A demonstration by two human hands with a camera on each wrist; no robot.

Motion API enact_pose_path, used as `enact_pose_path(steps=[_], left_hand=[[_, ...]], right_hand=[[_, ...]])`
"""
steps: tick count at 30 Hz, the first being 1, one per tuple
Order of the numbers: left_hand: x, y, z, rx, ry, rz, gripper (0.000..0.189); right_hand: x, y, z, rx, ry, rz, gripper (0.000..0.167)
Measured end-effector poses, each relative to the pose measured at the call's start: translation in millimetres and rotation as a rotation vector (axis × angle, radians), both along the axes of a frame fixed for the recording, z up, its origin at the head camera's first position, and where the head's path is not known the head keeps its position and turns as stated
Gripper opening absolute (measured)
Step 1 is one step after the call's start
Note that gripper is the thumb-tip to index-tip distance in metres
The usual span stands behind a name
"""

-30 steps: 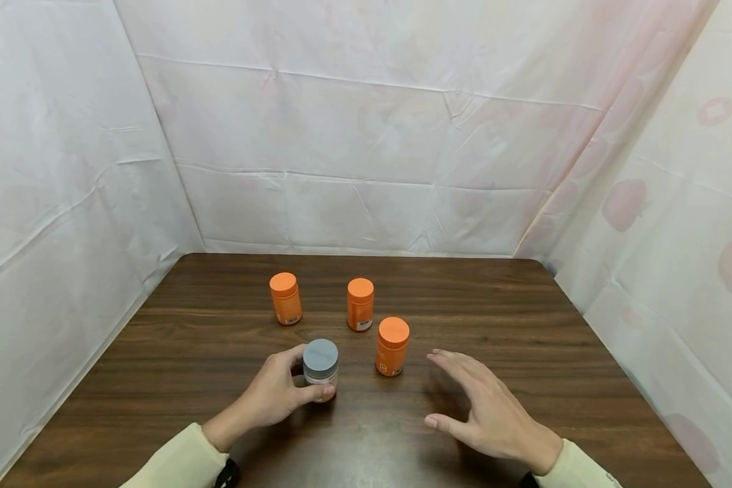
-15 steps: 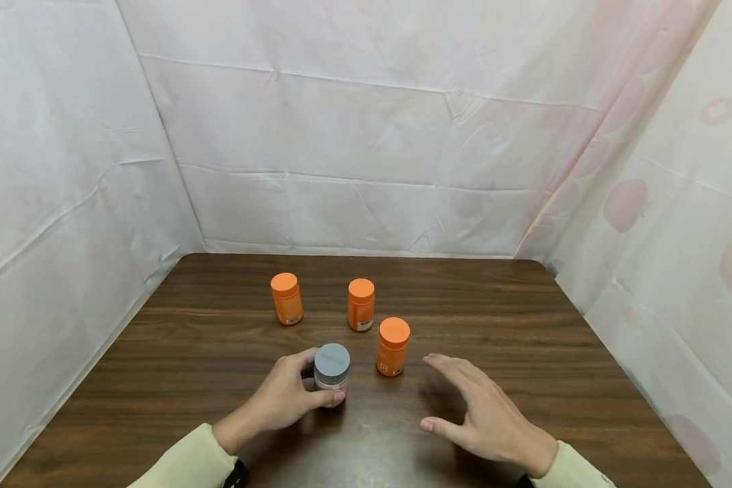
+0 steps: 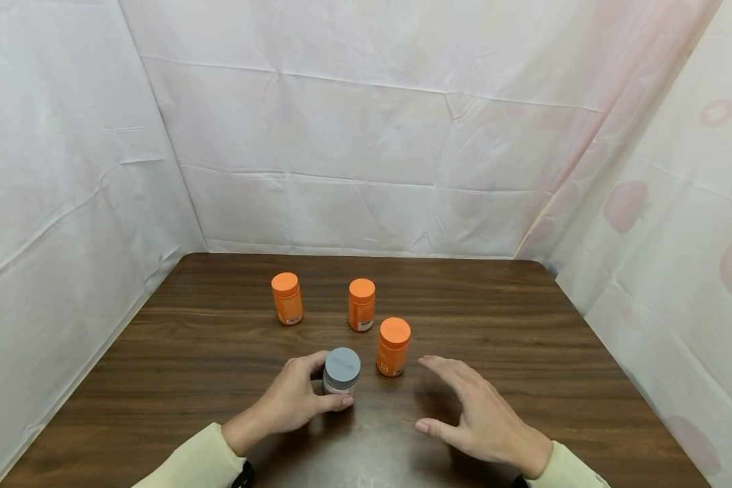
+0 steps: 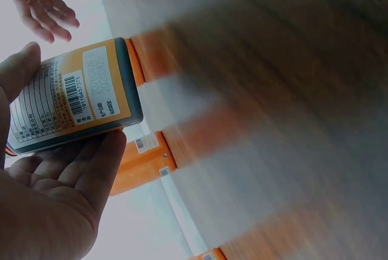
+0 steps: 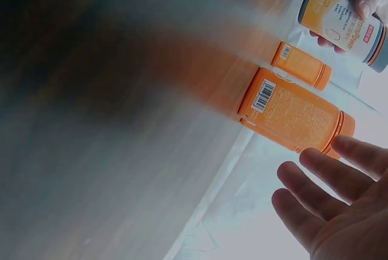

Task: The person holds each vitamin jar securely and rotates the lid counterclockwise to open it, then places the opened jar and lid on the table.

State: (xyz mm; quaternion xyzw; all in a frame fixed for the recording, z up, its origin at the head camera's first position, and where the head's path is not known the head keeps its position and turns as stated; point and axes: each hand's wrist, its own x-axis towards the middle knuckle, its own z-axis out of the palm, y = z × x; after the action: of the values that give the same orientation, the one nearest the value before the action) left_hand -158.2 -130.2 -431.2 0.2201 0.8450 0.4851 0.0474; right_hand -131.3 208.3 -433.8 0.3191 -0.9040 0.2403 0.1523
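My left hand (image 3: 295,396) grips a supplement bottle (image 3: 342,369) with a grey lid, thumb on the near side and fingers behind. The left wrist view shows that bottle's printed label and barcode (image 4: 76,96) close up. My right hand (image 3: 478,413) hangs over the table with fingers spread, holding nothing. Between the hands and a little farther back stands an orange bottle (image 3: 393,347); in the right wrist view the right fingertips overlap the cap of this orange bottle (image 5: 297,111). Two more orange bottles, one in the middle (image 3: 361,305) and one at left (image 3: 288,299), stand upright behind.
The dark wood-grain table (image 3: 482,305) has rounded far corners. Pale plastic sheeting (image 3: 354,135) hangs behind it and along both sides, with faint fruit prints on the right sheet (image 3: 677,224).
My left hand has carried the grey-lidded bottle to the right and slightly nearer. The right hand has drifted a little to the left. The orange bottles stay in place.
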Motion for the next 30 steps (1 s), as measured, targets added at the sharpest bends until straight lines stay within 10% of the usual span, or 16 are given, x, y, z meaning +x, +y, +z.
enact_pose_path(steps=[30], left_hand=[[6.5, 23.7, 0.6, -0.024, 0.063, -0.033, 0.056]], right_hand=[[2.9, -15.6, -1.3, -0.041, -0.04, 0.043, 0.084]])
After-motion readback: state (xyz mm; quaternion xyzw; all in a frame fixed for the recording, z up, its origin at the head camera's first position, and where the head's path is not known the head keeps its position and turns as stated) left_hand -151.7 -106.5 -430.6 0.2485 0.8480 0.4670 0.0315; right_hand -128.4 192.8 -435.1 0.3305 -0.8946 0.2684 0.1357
